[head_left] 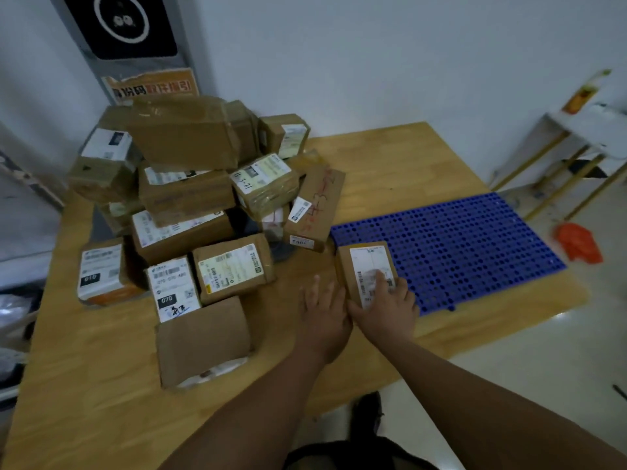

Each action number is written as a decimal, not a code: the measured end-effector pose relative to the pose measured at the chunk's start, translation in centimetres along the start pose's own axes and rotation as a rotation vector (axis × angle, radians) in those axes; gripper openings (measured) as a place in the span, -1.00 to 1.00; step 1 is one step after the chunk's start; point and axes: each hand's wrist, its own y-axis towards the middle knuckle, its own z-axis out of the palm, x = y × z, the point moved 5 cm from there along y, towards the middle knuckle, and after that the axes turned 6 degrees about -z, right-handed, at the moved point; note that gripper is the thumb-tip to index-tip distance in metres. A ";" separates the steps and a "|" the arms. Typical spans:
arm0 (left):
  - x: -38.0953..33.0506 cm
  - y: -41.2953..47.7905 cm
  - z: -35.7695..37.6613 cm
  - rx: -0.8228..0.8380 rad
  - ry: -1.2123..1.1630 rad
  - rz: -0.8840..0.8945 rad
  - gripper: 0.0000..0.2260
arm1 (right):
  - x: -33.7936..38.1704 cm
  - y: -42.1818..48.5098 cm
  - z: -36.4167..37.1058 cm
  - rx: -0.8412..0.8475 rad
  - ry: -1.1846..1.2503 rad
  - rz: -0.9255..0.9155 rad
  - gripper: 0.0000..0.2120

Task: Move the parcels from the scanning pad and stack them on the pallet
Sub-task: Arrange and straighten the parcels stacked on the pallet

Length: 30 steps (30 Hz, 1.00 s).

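A small brown parcel with a white label lies on the near left corner of the blue perforated pallet. My right hand rests on top of it, fingers spread over the label and thumb along its near edge. My left hand lies beside the parcel's left side with straight fingers, touching or almost touching it. A heap of several labelled cardboard parcels is piled on the left of the wooden table. A dark pad shows under the heap, mostly hidden.
A torn cardboard box lies nearest me at the heap's front. Behind the heap stands a grey sign post. On the floor to the right are an orange object and a white rack on yellow legs.
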 end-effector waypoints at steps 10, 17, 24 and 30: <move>-5.3 7.0 1.9 0.043 0.045 -0.191 -0.55 | -4.0 9.4 -1.3 0.084 0.012 -0.137 -0.08; -6.1 10.3 2.2 0.062 0.097 -0.354 -0.43 | -3.1 14.1 -1.5 0.168 -0.004 -0.262 -0.12; -6.3 11.8 1.6 0.076 0.155 -0.399 -0.36 | -2.2 16.5 -0.9 0.161 -0.018 -0.350 -0.20; -6.6 13.1 1.2 0.065 0.121 -0.429 -0.26 | -2.1 17.0 -0.7 0.164 0.021 -0.349 -0.25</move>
